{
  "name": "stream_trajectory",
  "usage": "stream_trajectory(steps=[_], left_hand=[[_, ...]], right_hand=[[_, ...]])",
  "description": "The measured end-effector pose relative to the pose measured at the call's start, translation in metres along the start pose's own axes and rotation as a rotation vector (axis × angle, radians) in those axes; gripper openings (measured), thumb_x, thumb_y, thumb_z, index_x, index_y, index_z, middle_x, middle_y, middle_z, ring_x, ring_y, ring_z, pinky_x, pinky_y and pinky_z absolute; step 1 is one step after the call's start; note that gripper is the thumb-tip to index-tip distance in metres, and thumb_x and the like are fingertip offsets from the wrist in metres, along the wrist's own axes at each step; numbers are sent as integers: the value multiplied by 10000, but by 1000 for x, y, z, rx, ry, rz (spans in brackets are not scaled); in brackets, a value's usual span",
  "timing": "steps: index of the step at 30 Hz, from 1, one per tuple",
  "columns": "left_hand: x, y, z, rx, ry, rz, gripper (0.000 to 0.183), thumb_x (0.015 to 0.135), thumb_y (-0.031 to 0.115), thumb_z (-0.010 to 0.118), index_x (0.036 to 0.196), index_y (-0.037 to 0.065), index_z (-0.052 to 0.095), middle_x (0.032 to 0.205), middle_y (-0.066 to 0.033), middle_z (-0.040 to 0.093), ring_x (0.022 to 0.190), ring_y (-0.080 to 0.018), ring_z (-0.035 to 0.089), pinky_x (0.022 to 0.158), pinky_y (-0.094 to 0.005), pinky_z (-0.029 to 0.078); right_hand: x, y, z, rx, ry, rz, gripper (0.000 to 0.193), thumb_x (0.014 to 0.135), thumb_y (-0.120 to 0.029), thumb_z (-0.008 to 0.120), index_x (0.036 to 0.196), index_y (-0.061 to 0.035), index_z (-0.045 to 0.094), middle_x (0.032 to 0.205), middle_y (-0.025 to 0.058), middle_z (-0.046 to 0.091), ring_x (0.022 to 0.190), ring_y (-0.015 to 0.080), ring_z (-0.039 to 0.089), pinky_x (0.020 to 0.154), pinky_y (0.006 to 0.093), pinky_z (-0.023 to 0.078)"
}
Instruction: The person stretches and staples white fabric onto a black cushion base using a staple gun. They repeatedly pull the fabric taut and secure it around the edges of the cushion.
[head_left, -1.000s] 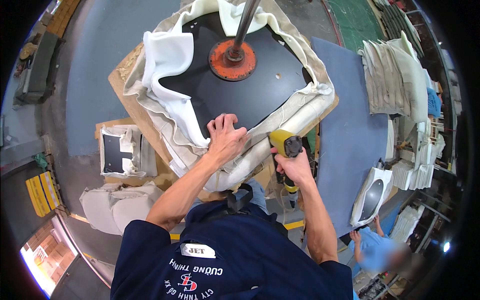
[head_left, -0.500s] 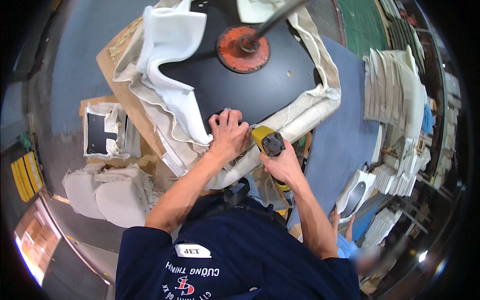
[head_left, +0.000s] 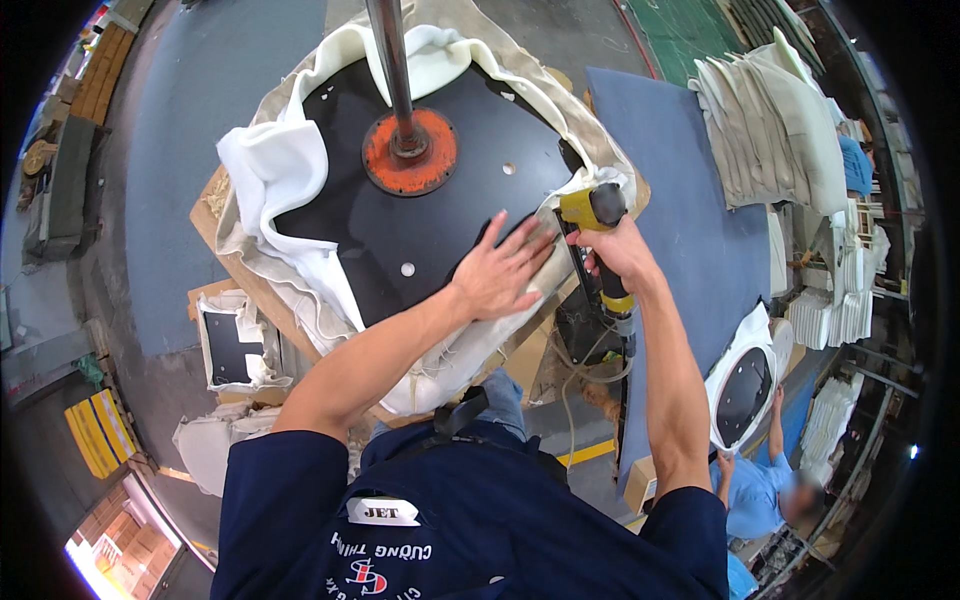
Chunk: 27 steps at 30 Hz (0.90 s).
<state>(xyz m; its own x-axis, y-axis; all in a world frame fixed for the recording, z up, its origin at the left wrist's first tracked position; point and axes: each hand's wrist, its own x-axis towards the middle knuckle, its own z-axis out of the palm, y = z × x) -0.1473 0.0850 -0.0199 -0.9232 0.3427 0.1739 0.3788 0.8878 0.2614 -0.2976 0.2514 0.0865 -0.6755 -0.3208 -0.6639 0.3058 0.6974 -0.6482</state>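
A large seat panel with a black board lies underside up, its edges wrapped in cream fabric. White padding folds over its left side. A red round plate on a metal rod presses on the board. My left hand lies flat with fingers spread, across the folded fabric and the board's near right edge. My right hand is wrapped round the handle of a yellow and black staple gun. The gun's nose meets the fabric near the right corner; its exact contact is hidden.
A wooden board lies beneath the panel. To the right stands a blue-grey table with stacked fabric covers. An air hose hangs below the gun. A co-worker holds a white-edged oval panel at lower right.
The staple gun has moved right and up along the fabric edge towards the right corner. My left hand has shifted right and its curled fingers have spread flat. The panel appears turned and further left.
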Motion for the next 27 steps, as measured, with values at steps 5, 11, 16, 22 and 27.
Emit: stream_trajectory(steps=[5,11,16,22,27], left_hand=[[3,-6,7,-49,-10,-77,774,980,611,436,1599,150,374,1664,-3,331,1578,-292,177,1247,-643,57],[8,-6,4,-70,-43,-149,775,975,623,440,1611,188,360,1665,4,337,1582,-314,173,1236,-654,90],[13,-9,9,-67,-37,-166,756,984,641,405,1601,206,384,1650,0,370,1582,-324,168,1233,-664,93],[9,-7,14,-75,-22,-157,751,988,656,390,1571,185,435,1634,-8,394,1588,-330,139,1240,-666,56],[10,-5,14,-109,-22,-168,738,984,656,403,1514,154,510,1590,-21,445,1588,-330,134,1241,-663,37]], right_hand=[[6,-20,2,-82,-5,15,217,830,-58,687,1030,25,679,803,68,686,526,123,583,472,292,468],[4,-24,7,-131,2,34,179,804,-91,713,907,47,665,635,81,629,517,148,601,484,311,478],[5,-26,15,-171,4,40,175,810,-88,680,915,53,673,642,85,631,509,151,596,473,310,477],[-4,-23,26,-184,-19,39,214,824,-80,657,971,76,656,691,83,639,530,152,607,486,310,503],[-20,-25,37,-100,9,5,168,835,-95,640,920,50,646,691,87,642,538,149,611,487,306,501]])
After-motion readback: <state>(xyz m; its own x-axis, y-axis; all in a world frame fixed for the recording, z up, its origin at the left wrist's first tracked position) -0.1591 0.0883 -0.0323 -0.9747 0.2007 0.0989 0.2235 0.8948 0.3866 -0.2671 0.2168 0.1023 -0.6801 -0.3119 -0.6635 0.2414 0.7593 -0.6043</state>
